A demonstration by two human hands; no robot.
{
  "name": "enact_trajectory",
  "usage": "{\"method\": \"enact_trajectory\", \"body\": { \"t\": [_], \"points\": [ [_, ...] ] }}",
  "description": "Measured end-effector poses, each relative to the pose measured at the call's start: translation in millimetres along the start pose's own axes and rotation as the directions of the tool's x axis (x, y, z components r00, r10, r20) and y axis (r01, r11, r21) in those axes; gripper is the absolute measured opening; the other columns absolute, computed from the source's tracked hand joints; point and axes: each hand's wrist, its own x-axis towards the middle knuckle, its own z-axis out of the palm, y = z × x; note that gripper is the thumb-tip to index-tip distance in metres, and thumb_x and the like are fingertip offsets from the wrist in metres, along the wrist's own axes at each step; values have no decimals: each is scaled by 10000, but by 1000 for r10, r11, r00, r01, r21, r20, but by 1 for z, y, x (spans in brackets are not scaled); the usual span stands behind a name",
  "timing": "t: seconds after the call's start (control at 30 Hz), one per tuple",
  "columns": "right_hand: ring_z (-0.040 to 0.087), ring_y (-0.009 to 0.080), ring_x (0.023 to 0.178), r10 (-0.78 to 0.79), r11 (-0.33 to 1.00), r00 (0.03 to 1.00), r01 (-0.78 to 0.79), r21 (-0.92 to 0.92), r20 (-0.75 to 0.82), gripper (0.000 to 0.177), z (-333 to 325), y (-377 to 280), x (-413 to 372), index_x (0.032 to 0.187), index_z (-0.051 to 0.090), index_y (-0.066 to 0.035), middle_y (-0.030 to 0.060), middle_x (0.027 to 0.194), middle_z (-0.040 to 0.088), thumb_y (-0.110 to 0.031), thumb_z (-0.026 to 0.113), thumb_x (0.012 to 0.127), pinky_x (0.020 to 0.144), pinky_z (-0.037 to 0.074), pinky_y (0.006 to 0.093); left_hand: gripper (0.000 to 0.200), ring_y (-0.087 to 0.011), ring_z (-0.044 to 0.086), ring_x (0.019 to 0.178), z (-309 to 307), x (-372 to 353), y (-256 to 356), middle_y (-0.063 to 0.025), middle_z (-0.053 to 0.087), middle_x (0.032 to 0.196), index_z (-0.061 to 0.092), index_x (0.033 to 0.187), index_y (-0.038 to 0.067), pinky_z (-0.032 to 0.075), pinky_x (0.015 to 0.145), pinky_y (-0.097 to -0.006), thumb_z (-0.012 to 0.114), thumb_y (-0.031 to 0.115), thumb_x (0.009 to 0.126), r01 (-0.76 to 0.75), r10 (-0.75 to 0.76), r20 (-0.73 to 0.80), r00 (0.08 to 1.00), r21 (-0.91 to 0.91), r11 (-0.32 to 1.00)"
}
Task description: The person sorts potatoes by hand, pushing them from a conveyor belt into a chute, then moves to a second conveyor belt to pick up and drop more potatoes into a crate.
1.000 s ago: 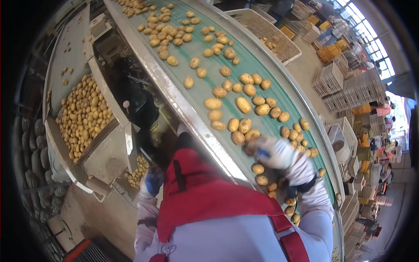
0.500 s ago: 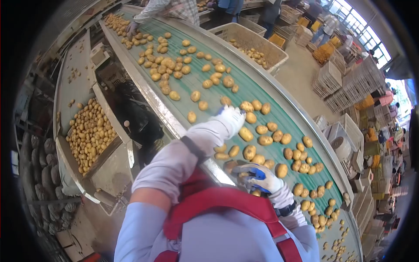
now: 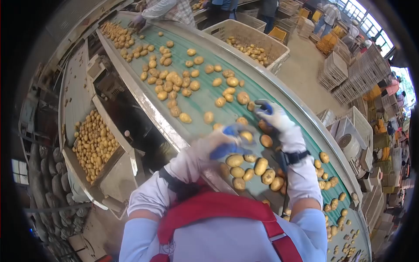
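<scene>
My left hand (image 3: 229, 140), in a white glove with a blue palm, is over the near half of the green conveyor belt (image 3: 198, 94). Its fingers are curved and apart, slightly blurred, with a potato (image 3: 247, 136) right at the fingertips. Farther across, my right hand (image 3: 271, 115), gloved alike, has thumb and fingers spread above the belt. A brownish potato (image 3: 264, 126) lies under its palm, and another potato (image 3: 251, 106) sits by its fingertips. Several yellow potatoes (image 3: 261, 166) are grouped on the belt just below both hands.
A metal rail (image 3: 305, 114) edges the belt's far side. Beyond it stands a plastic crate (image 3: 279, 46) of potatoes. To the left, a chute (image 3: 114, 163) holds a potato pile (image 3: 94, 146). A co-worker's sleeve (image 3: 168, 11) reaches over the belt's upper end. Stacked crates (image 3: 362, 78) stand at right.
My left hand has drawn back toward the near edge, turning its blue palm into view. My right hand has moved from the near edge across the belt. Potatoes have shifted down the belt.
</scene>
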Motion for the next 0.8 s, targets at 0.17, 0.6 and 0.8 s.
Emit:
{"method": "enact_trajectory", "body": {
  "t": [0.17,0.6,0.8],
  "points": [
    [609,380,1076,315,756,949,-247,-606,6,549,30,-6,23,1251,552,-91,202,1179,620,-389,679,807,930,480,425,321,-277,631,1064,-45,36,43,-150,612,1176,601,1212,12,553,826,-401,596,141,919,258,-65,-428,901,410,875],
    [584,393,1120,314,777,937,-347,-526,-154,455,10,39,68,1261,573,-221,236,1244,548,-315,656,824,964,481,449,289,-302,677,1001,-21,131,-17,-127,691,1084,683,1141,109,553,820,-411,587,149,872,77,18,-78,997,863,-499],
    [628,291,1059,339,894,941,-326,-308,-10,483,-5,51,32,1295,556,-175,190,1202,588,-228,656,826,908,516,357,441,-185,675,782,5,28,-10,-95,673,1025,582,1267,52,556,698,-301,653,245,877,171,-149,-94,984,716,677]
  ]
}}
